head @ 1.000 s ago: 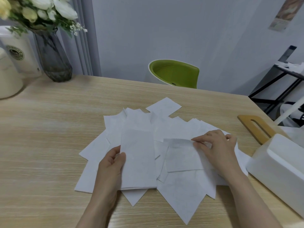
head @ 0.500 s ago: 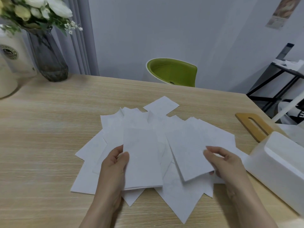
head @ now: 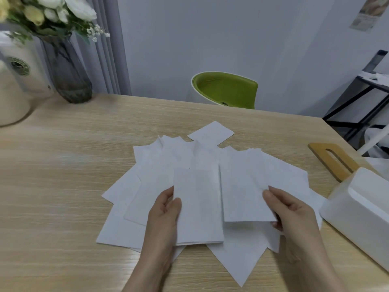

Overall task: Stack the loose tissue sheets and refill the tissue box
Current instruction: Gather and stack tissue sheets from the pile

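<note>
We're mid-stacking: our left hand (head: 163,220) pinches a small stack (head: 197,207) of tissue by its left edge, thumb on top. Just right of it our right hand (head: 288,213) pinches a single sheet (head: 244,190) at its right edge, lifted off the loose sheets (head: 242,260) spread under both grips on the table (head: 63,165). Next move, likely: slide that sheet squarely onto the stack. Right of the right hand sit the white tissue box (head: 362,211) and, beyond it, the wooden lid (head: 330,159).
</note>
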The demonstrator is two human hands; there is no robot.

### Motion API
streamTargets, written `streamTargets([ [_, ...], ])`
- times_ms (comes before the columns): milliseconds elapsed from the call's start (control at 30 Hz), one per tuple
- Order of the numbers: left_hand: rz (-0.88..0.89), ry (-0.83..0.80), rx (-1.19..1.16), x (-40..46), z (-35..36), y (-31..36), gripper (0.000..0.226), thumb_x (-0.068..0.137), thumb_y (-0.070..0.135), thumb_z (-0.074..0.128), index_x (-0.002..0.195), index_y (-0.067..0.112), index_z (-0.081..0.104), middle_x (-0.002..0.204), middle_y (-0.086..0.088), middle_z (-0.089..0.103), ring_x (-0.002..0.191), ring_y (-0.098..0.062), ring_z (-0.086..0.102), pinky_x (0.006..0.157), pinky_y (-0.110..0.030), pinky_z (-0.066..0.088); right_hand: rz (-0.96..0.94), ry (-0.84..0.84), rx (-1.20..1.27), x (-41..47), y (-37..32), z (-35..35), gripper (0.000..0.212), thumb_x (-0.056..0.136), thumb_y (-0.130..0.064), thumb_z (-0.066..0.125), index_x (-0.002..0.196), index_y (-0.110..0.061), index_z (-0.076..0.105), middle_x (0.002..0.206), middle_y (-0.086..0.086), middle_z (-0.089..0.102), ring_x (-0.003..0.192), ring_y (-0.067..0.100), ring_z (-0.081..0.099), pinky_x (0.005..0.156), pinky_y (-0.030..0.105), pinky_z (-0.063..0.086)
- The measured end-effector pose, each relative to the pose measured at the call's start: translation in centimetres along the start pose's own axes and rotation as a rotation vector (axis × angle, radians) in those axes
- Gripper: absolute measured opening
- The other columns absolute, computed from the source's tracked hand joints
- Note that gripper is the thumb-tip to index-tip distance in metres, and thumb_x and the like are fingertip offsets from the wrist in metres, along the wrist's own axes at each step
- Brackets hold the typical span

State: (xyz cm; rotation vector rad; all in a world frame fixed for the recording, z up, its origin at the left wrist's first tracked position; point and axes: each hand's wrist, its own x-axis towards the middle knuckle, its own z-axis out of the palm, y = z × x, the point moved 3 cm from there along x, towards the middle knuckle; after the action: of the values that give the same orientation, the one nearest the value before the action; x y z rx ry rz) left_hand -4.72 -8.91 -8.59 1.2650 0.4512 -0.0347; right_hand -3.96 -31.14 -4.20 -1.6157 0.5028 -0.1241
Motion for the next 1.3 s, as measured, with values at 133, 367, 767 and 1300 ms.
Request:
streamTargets([
  [133, -0.004, 0.013, 0.007, 0.2, -0.1, -0.1, 0.028, 0.099, 0.008, 0.045, 0.108, 0.023, 0.066, 0.1, 0.004, 0.075, 0.102, -0.019, 0.068, 0.098, -0.047, 0.049, 0.119, -0.134, 0.168, -2.5, 0.6, 2.8, 0.007, 0.085, -0.012, 0.065, 0.088, -0.015, 0.07, 0.053, -0.003, 0.062, 0.038, 0.003, 0.048, 0.038, 0.015, 0.037],
  [367, -0.046, 0.016, -0.086, 0.1, -0.1, 0.1, 0.021, 0.1, 0.018, 0.049, 0.108, 0.019, 0.069, 0.102, 0.002, 0.075, 0.102, -0.02, 0.069, 0.098, -0.048, 0.05, 0.1, -0.246, 0.081, -4.4, 2.1, 6.1, 0.009, 0.089, -0.014, 0.064, 0.091, -0.016, 0.073, 0.06, 0.004, 0.064, 0.053, 0.016, 0.042, 0.043, 0.018, 0.034],
  [767, -0.002, 0.003, -0.003, -0.2, -0.1, 0.4, 0.023, 0.101, 0.024, 0.047, 0.11, 0.025, 0.068, 0.103, 0.009, 0.074, 0.103, -0.013, 0.067, 0.099, -0.045, 0.049, 0.043, -0.231, 0.015, -4.5, 2.0, 6.8, 0.01, 0.091, -0.015, 0.062, 0.094, -0.018, 0.071, 0.055, -0.003, 0.064, 0.04, 0.008, 0.038, 0.039, 0.016, 0.032],
  [1300, 0.088, 0.09, -0.129, -0.2, 0.3, 1.4, 0.026, 0.1, 0.007, 0.045, 0.107, 0.024, 0.063, 0.095, 0.003, 0.076, 0.091, -0.019, 0.071, 0.087, -0.044, 0.054, -0.119, -0.155, -0.005, -4.6, 2.3, 6.3, 0.031, 0.084, -0.018, 0.07, 0.108, -0.037, 0.063, 0.088, -0.006, 0.066, 0.077, 0.003, 0.061, 0.082, 0.022, 0.043],
])
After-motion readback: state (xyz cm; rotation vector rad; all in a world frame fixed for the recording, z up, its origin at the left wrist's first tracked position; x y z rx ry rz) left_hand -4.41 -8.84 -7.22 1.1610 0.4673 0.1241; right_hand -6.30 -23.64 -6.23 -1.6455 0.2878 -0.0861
